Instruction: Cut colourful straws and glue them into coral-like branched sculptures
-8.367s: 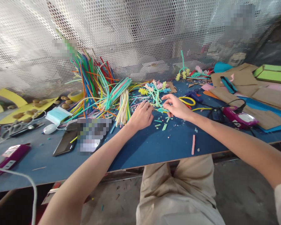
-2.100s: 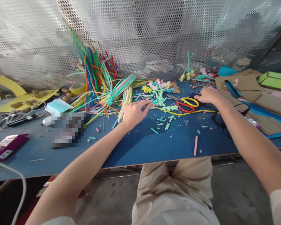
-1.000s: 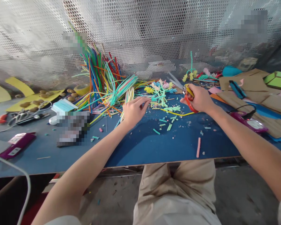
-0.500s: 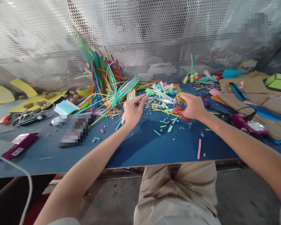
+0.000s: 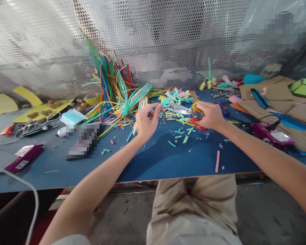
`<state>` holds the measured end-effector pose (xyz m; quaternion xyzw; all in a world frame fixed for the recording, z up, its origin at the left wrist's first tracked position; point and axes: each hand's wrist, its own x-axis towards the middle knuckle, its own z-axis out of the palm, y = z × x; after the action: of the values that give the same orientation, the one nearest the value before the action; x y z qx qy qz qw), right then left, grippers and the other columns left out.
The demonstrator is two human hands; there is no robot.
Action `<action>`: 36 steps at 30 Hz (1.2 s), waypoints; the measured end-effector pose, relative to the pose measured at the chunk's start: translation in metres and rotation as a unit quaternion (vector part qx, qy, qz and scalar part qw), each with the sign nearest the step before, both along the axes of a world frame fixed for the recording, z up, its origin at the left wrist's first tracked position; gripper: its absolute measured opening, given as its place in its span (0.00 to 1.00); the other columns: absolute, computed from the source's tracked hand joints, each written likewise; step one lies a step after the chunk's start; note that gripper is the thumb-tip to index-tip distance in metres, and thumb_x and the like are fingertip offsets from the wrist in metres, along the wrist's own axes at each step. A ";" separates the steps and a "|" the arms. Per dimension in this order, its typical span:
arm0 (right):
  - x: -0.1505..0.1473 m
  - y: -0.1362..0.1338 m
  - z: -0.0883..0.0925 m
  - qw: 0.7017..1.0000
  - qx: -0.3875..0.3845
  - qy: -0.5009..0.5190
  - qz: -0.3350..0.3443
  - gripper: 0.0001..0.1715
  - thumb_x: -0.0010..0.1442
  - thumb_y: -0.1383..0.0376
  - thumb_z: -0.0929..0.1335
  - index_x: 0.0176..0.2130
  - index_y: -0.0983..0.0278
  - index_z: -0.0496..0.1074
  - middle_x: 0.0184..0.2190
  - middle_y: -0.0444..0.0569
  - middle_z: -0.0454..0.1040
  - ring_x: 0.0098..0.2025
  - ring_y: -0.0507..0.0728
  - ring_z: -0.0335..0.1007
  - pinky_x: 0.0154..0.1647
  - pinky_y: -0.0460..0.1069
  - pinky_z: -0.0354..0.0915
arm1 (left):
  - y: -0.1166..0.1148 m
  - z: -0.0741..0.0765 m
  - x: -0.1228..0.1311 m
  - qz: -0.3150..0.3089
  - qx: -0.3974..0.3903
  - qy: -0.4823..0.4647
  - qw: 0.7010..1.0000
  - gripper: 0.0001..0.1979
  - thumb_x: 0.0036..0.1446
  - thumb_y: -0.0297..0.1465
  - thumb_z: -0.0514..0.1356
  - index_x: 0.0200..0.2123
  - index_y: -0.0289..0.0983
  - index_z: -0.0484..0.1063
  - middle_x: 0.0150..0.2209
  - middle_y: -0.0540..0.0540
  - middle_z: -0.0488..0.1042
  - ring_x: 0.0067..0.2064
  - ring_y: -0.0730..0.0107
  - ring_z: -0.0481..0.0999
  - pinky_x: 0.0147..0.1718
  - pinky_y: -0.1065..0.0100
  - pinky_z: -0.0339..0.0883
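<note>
- Over the middle of the blue table (image 5: pixel 155 160), we are working with both hands close together, the scissors (image 5: pixel 180 109) reaching across the gap between them.
- Our right hand (image 5: pixel 211 115) is gripping the scissors by the yellow and red handles, and the blades are pointing towards our left hand (image 5: pixel 147 122).
- Our left hand is pinching thumb against fingers and seems to be holding a thin teal piece (image 5: pixel 166 101) beside the blade tips; the contact is too small for us to be certain.
- As for what is done, a tufted cluster (image 5: pixel 180 93) in several colours is lying just beyond the blades, looking mostly shaped, and a green sprig with yellow tufts (image 5: pixel 209 81) is leaning near the mesh wall (image 5: pixel 132 44).
- Short green offcuts (image 5: pixel 185 140) are lying scattered in front of us, suggesting that plenty of trimming is already behind us.
- As for what is left, we are judging the snip at the blades unfinished, since no clean cut is showing.
- Long coloured stems (image 5: pixel 104 83) are standing uncut to the left, so material is remaining; how many more pieces we are needing, we cannot tell.
</note>
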<state>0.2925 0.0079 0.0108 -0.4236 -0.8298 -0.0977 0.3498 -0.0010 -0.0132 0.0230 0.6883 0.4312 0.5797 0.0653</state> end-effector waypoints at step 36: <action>-0.018 -0.011 0.000 0.998 -0.034 0.044 -0.005 0.31 0.59 0.38 0.70 0.27 0.60 0.62 0.28 0.49 0.73 0.31 0.57 0.68 0.33 0.51 0.60 | -0.006 -0.003 0.007 0.016 0.027 0.039 0.999 0.21 0.71 0.49 0.58 0.40 0.39 0.81 0.32 0.47 0.82 0.25 0.75 0.69 0.28 0.69 0.64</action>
<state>0.2749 -0.0031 0.0104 -0.4431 -0.8144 -0.0522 0.3710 0.0063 -0.0189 0.0204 0.7048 0.4286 0.5650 0.0205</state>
